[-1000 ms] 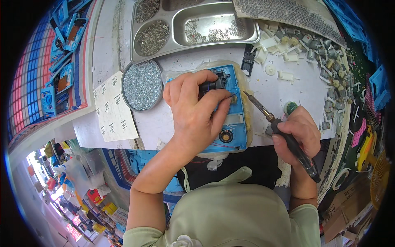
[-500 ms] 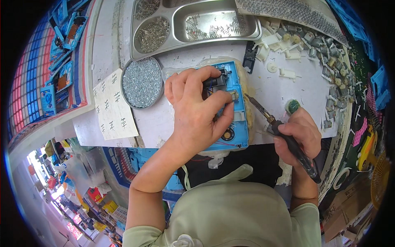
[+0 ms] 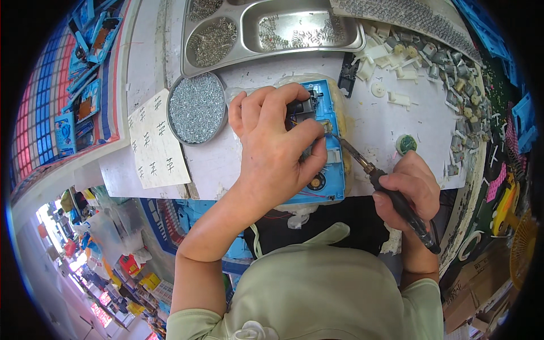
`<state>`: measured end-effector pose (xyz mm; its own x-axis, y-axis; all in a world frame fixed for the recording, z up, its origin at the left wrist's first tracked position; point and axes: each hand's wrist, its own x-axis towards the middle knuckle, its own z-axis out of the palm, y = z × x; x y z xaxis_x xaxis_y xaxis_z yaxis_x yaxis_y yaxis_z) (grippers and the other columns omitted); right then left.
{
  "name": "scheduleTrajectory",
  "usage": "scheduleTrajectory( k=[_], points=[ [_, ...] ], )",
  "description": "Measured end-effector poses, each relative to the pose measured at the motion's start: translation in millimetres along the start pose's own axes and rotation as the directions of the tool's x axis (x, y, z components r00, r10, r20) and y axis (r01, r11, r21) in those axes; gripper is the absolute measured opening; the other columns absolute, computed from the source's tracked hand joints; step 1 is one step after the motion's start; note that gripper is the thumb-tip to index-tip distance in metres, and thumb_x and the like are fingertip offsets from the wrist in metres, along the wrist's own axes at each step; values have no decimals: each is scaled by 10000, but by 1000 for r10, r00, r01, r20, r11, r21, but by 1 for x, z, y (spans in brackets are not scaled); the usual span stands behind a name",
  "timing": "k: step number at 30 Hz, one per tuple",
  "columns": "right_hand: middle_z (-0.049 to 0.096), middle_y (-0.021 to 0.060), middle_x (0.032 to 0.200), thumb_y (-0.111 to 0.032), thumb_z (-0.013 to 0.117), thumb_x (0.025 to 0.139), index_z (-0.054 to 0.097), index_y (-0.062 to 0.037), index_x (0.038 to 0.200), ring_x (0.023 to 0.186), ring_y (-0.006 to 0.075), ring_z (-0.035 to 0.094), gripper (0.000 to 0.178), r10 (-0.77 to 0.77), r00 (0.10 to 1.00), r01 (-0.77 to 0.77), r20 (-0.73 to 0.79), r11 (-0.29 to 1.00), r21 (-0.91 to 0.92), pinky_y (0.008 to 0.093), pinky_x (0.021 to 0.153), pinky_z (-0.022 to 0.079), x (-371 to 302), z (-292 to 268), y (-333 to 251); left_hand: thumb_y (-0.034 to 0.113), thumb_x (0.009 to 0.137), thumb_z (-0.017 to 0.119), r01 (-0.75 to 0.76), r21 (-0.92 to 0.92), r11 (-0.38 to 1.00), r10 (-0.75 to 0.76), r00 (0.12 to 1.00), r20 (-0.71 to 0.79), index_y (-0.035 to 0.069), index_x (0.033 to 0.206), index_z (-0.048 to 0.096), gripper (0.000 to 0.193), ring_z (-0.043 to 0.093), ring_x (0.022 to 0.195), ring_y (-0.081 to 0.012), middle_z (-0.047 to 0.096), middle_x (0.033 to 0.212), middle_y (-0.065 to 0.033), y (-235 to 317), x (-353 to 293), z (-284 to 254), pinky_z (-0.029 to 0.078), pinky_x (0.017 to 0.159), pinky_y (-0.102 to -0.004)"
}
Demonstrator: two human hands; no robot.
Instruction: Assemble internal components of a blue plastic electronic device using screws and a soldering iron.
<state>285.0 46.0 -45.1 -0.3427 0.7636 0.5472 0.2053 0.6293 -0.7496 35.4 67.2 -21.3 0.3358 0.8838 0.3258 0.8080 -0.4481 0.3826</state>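
Note:
A blue plastic casing [image 3: 334, 184] lies on a padded, plastic-wrapped block [image 3: 343, 113] at the table's near edge. My left hand [image 3: 275, 141] is closed over it, the upper fingers on a black block-shaped part [image 3: 301, 106] inside, thumb and index bent together beside thin wires; what the fingertips pinch is hidden. A round speaker-like part [image 3: 317, 181] sits low in the casing. My right hand [image 3: 416, 184] is wrapped round the black handle of a soldering iron [image 3: 403, 208]. Its tip reaches the casing's right side, close to a small metal part near my left fingertips.
A round dish of small screws [image 3: 197, 107] stands left, by a paper with handwriting [image 3: 170, 180]. A steel tray [image 3: 283, 55] of springs lies behind. White plastic pieces and small motors [image 3: 459, 90] heap at right, near a small green-topped round object [image 3: 406, 144].
The soldering iron's tip has moved slightly left and down, from just off the casing's right edge onto the casing. My left hand keeps its grip. The whole view has shifted slightly.

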Motion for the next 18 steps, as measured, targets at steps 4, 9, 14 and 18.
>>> scheduleTrajectory(
  k=[4,9,14,18],
  points=[
    [608,44,693,-27,813,715,684,-32,987,554,212,498,301,-5,1000,5,2,1000,4,322,505,371,0,2,0,168,655,777,1,2,1000,-1,1000,0,148,796,720,154,490,1115,-331,580,1217,-100,1,1,0,312,973,-475],
    [598,38,684,-28,811,724,684,-31,990,551,209,496,296,-3,1000,3,5,1000,8,320,507,370,1,4,2,164,646,775,4,3,1000,-4,1000,8,147,794,714,161,495,1107,-332,582,1215,-95,1,2,0,316,969,-476],
    [581,38,672,-31,812,726,683,-30,985,547,209,492,290,0,1000,0,-4,1000,12,321,505,364,2,5,2,159,642,773,6,4,1000,-6,1000,8,145,790,710,161,496,1101,-331,585,1207,-92,2,2,-1,319,967,-477],
    [570,41,661,-35,814,723,683,-26,971,539,215,481,281,7,1000,-7,2,1000,9,324,500,353,0,3,3,156,643,771,11,2,1000,-11,1000,4,144,786,710,156,498,1096,-330,587,1201,-93,2,2,-1,320,966,-476]
  ],
)
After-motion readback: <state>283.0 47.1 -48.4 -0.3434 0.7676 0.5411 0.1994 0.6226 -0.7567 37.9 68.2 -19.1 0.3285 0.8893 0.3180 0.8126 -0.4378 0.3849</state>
